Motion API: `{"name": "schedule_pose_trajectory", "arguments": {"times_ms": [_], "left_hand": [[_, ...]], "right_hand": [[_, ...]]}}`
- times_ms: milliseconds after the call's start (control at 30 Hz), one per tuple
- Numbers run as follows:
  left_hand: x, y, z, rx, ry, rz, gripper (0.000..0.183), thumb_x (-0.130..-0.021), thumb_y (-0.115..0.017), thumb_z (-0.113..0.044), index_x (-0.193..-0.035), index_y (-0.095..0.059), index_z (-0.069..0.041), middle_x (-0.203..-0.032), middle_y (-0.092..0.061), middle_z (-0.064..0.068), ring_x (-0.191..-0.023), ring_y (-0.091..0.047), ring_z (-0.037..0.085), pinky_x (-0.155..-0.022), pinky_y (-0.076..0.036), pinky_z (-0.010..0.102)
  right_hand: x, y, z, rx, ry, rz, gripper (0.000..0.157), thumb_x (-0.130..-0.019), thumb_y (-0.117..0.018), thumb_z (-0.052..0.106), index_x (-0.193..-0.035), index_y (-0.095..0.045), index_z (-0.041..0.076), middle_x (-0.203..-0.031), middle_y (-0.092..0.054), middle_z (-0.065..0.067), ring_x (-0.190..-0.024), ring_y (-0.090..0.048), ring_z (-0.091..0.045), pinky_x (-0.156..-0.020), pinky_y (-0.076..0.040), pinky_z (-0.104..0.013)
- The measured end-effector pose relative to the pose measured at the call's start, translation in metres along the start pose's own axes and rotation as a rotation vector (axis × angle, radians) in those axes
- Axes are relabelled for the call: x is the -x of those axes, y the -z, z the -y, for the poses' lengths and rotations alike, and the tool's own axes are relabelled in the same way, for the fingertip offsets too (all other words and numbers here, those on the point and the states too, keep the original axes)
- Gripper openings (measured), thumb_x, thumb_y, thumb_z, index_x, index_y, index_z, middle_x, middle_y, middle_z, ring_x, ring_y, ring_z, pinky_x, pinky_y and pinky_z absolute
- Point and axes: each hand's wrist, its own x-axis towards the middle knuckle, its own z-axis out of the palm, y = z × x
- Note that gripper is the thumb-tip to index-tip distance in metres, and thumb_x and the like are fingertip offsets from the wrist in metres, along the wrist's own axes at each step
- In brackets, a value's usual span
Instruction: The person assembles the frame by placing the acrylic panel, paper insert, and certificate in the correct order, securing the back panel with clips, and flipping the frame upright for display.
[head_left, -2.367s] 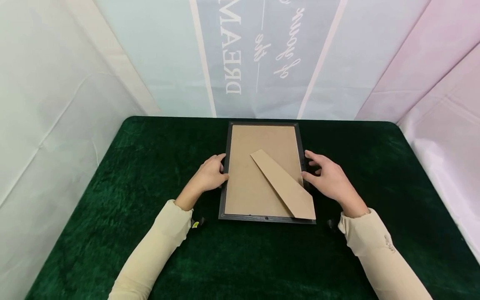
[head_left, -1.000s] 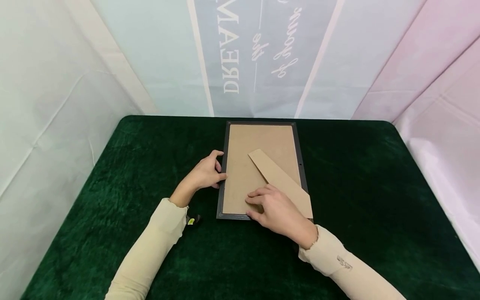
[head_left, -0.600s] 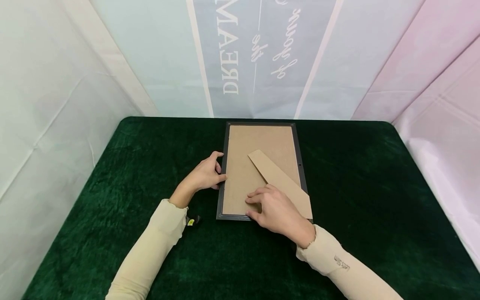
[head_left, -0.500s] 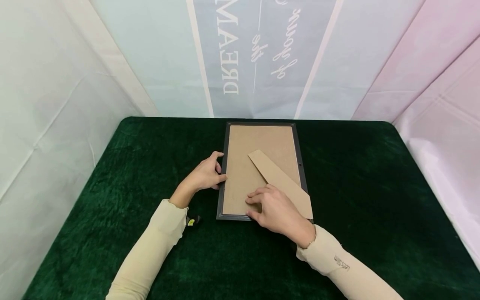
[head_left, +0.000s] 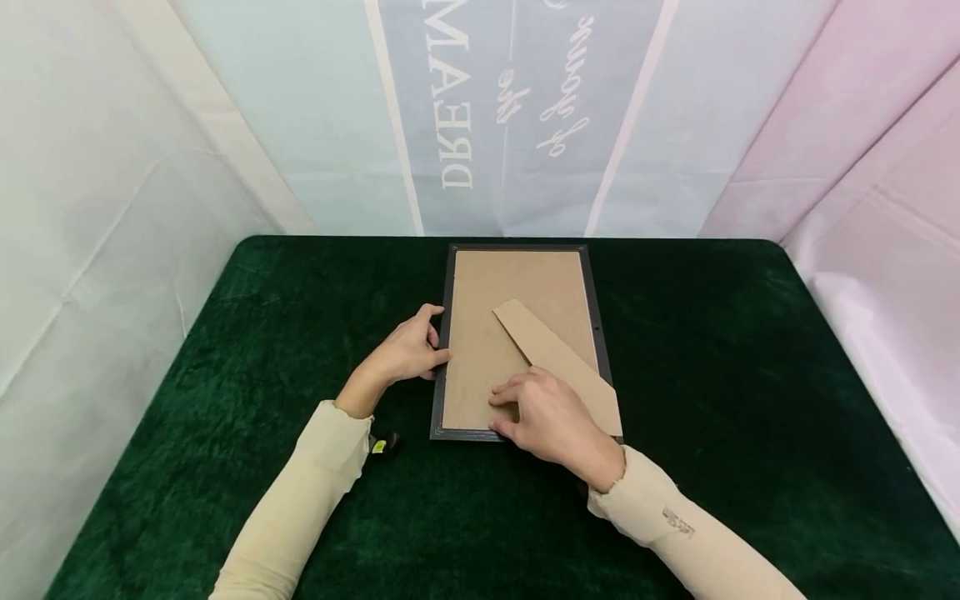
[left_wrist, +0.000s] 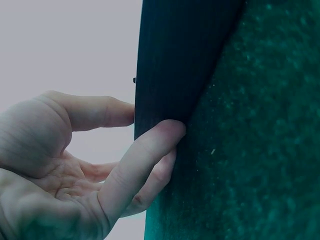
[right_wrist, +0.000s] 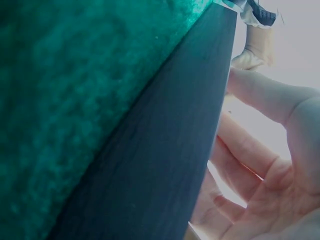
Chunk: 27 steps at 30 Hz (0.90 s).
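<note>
A picture frame lies face down on the dark green cloth, its brown backboard and black rim uppermost. Slanting across the back is a tan easel stand, its wide end near the lower right corner. My left hand holds the left rim, with thumb on the top edge and fingertips against the outer side. Over the lower part of the frame, my right hand covers some of the stand. Its thumb touches the bottom rim, and its loosely bent fingers rest over the backboard.
Green velvety cloth covers the table on all sides of the frame. A pale backdrop with mirrored lettering rises behind the far edge. White and pink cloth walls stand left and right. A small dark device sits beneath the left wrist.
My right hand has left the frame's right side and come over its lower back, where it has stayed for about a second. The left hand keeps its place on the left rim.
</note>
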Motion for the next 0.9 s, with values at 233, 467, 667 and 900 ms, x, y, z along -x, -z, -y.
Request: {"name": "schedule_pose_trajectory", "arguments": {"times_ms": [233,467,667,900], "left_hand": [[0.002,0.0,0.001,0.027,-0.001,0.002,0.075,-0.093,-0.068,-0.007,-0.154,-0.024,-0.009,-0.101,-0.051,0.014,-0.072,-0.068,0.021,-0.062,-0.061,0.031],[0.003,-0.002,-0.001,0.029,-0.003,0.005,0.074,-0.093,-0.068,-0.006,-0.153,-0.025,-0.009,-0.101,-0.051,0.013,-0.071,-0.068,0.021,-0.062,-0.061,0.031],[0.003,0.0,-0.001,0.019,-0.004,0.005,0.074,-0.093,-0.068,-0.007,-0.153,-0.025,-0.01,-0.103,-0.052,0.014,-0.071,-0.07,0.021,-0.063,-0.061,0.031],[0.0,0.002,0.001,0.051,0.03,0.012,0.075,-0.093,-0.069,-0.009,-0.154,-0.024,-0.014,-0.11,-0.053,0.015,-0.075,-0.069,0.022,-0.064,-0.061,0.031]], "right_hand": [[-0.002,0.0,0.003,0.017,-0.004,0.012,0.021,-0.082,-0.082,0.033,-0.1,-0.081,0.021,-0.111,-0.076,0.007,-0.1,-0.066,-0.015,-0.083,-0.055,-0.034],[-0.002,0.003,0.006,0.032,-0.023,0.012,0.02,-0.081,-0.084,0.031,-0.097,-0.081,0.02,-0.109,-0.076,0.008,-0.099,-0.068,-0.016,-0.082,-0.057,-0.037],[-0.002,0.003,0.005,0.037,-0.018,0.0,0.019,-0.081,-0.084,0.033,-0.097,-0.082,0.022,-0.108,-0.076,0.008,-0.097,-0.068,-0.015,-0.079,-0.057,-0.036],[-0.005,0.007,-0.005,-0.013,0.013,0.018,0.02,-0.082,-0.083,0.03,-0.1,-0.081,0.022,-0.11,-0.076,0.007,-0.102,-0.069,-0.015,-0.087,-0.057,-0.038]]}}
